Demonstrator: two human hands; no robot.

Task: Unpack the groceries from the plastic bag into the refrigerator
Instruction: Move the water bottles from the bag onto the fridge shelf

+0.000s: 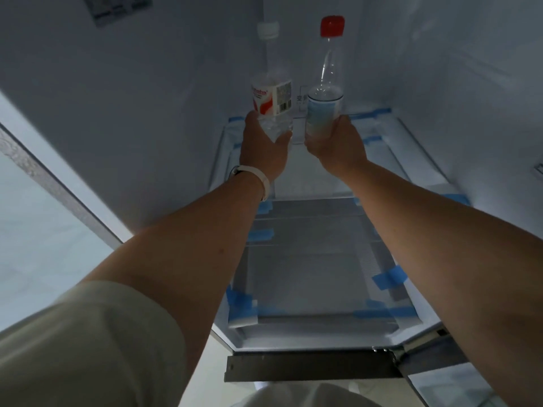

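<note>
Above the back of the glass shelf (308, 259), inside the refrigerator (147, 113), both arms reach in with one bottle each. Left hand (264, 151) grips the white-capped bottle (271, 96) low on its clear body, below the red-and-white label, with the fingers (252, 120) curled round it. Right hand (338, 145) grips the red-capped bottle (324, 104) around its pale blue label, fingers wrapped round the far side. Both bottles are upright, side by side over the shelf's far end, close but apart. Their bases are hidden by the hands, so I cannot tell whether they touch anything below. Blue tape (389, 277) strips sit on the shelf's edges and corners, with more beyond its back edge. White wristband (263, 179) on the left wrist, over the shelf's back-left corner. Beige sleeve (88, 348) on the left upper arm, nearer than the shelf's front edge. Sticker (117, 7) high above the shelf on the left wall, unreadable.
</note>
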